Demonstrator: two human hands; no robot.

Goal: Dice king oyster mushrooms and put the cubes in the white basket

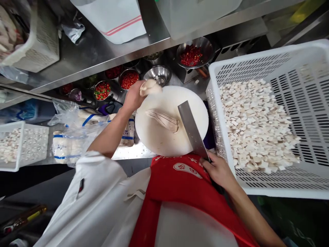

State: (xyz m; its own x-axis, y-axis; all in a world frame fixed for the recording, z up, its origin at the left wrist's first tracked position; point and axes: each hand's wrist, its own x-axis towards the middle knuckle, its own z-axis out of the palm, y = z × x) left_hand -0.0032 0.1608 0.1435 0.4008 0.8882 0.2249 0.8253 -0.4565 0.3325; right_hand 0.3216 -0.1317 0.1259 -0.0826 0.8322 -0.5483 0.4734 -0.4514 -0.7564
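2 grips: L hand (134, 96) on mushroom (150, 87) nr bd's (153, 139) far edge; R hand (218, 170) on cleaver (191, 127)

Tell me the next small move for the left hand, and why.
Probably lower the pale piece onto the cutting board, beside the sliced mushroom: the left hand holds it near the board's far edge, there is bare space, and the right hand grips the cleaver.

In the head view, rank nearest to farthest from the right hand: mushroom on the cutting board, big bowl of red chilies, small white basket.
From the right hand:
1. Mushroom, on the cutting board, left of the cleaver.
2. Bowl of red chilies, beyond the board.
3. Small white basket, far left.
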